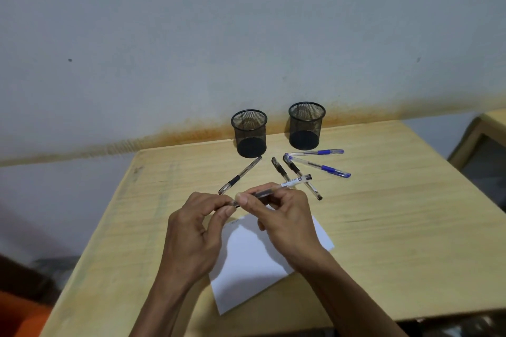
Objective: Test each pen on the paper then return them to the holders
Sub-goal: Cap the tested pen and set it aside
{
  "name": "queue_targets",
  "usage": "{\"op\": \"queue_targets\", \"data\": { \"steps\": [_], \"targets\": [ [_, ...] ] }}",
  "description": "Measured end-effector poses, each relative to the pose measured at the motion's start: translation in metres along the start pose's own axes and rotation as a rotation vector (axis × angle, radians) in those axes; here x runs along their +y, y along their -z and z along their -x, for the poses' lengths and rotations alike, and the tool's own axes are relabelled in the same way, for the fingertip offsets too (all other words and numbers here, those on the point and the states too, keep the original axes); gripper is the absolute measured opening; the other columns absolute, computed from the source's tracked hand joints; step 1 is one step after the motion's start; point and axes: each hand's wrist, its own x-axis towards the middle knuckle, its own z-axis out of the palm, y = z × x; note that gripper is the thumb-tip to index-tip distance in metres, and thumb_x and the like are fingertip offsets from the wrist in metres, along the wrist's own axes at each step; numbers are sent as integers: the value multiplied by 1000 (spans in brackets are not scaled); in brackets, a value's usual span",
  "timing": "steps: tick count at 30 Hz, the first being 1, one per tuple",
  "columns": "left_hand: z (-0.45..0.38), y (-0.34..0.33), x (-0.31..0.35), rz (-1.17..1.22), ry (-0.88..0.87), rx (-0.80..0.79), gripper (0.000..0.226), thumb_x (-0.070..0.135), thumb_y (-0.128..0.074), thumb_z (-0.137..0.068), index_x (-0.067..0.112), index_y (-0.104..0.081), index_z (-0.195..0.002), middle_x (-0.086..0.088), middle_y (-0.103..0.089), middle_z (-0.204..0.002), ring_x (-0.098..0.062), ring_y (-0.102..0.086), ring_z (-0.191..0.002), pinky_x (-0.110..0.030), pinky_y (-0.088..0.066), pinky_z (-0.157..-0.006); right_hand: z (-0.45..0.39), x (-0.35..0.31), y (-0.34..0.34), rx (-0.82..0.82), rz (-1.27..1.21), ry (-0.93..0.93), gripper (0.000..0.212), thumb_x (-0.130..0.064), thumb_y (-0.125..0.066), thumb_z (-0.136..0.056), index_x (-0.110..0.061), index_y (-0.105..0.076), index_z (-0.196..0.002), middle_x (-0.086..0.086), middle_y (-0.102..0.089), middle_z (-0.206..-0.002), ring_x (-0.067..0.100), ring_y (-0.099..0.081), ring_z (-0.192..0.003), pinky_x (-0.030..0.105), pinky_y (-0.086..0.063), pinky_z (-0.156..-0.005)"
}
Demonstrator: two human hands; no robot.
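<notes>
While both hands hover above the paper [254,262], the right hand [284,216] grips a black pen [276,189] with curled fingers and the left hand [197,230] pinches its near-left tip. Farther back on the table [397,213] lie five more pens, near two mesh holders [249,133].

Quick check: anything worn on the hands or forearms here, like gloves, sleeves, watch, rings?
Nothing visible. The left hand and right hand are bare, with no gloves, rings or watch. Both forearms are bare to the frame edge, with no sleeves or markings.
</notes>
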Motion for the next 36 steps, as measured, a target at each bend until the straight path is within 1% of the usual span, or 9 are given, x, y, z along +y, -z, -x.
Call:
{"op": "queue_targets", "data": {
  "steps": [5, 8, 12, 17, 19, 22, 25, 30, 36],
  "targets": [
    [-9, 8, -7, -40, 22, -94, 15, 27, -64, -88, 23, -77, -93, 26, -67, -99, -2, -62, -91, -12, -45, -77, -9, -2, 32, 204, -8, 60, 62, -26, -91, -70, -30, -63, -126, -4, -72, -110, 14, -70, -99, 30, -59, -72],
    [-13, 11, -13, -82, 37, -216, 12, 28, -64, -92, 26, -76, -90, 24, -67, -97, -6, -62, -89, -14, -44, -74, -20, 6, 62, 68, 775, 579, 32, -36, -78, -83, -29, -74, -115, -8, -70, -109, 20, -59, -101, 41, -54, -78],
    [-17, 4, -11, -67, 87, -277, 13, 21, -67, -94, 27, -74, -86, 16, -70, -84, -7, -62, -86, -15, -42, -70, -28, 18, 69, -71, 1110, 745, 12, -27, -75, -89, -20, -79, -99, -3, -73, -91, 26, -58, -83, 42, -51, -64],
    [-19, -6, -11, 3, 166, -259, 8, 27, -71, -90, 33, -74, -96, 20, -70, -92, -4, -63, -92, -8, -39, -67, -21, 24, 71, -39, 1148, 638, 7, -23, -72, -90, -18, -75, -94, -1, -68, -90, 24, -60, -79, 36, -50, -59],
    [-15, -8, -17, -13, 214, -232, 32, 39, -73, -86, 34, -68, -117, 23, -67, -108, 2, -60, -104, -8, -39, -78, -28, 24, 72, 66, 1068, 470, 5, -23, -70, -91, -19, -73, -92, -1, -67, -90, 24, -59, -85, 39, -51, -67],
    [1, -4, -31, -202, 291, -183, 54, 57, -68, -84, 28, -61, -130, 21, -60, -123, -5, -53, -119, -30, -44, -97, -51, 21, 77, 320, 1007, 129, 16, -27, -62, -95, -16, -73, -91, 3, -69, -92, 26, -60, -92, 39, -50, -74],
    [23, 0, -49, -381, 319, -209, 69, 73, -48, -84, 21, -65, -126, 7, -62, -134, -17, -51, -130, -40, -42, -105, -68, 23, 74, 362, 1066, -67, 24, -27, -56, -95, -12, -73, -89, 7, -72, -89, 31, -64, -89, 37, -51, -73],
    [38, -2, -67, -409, 319, -241, 83, 77, -24, -85, 23, -59, -137, 9, -45, -153, -8, -31, -146, -37, -17, -121, -77, 33, 61, 355, 1201, -116, 25, -25, -54, -91, -12, -71, -78, 8, -70, -79, 34, -65, -80, 34, -47, -67],
    [38, -4, -69, -453, 301, -238, 83, 76, -17, -85, 26, -56, -139, 11, -42, -155, -6, -27, -147, -35, -14, -122, -73, 35, 61, 362, 1217, -86, 24, -34, -59, -90, -17, -73, -80, 4, -71, -84, 30, -63, -87, 37, -50, -73]
  ]
}}
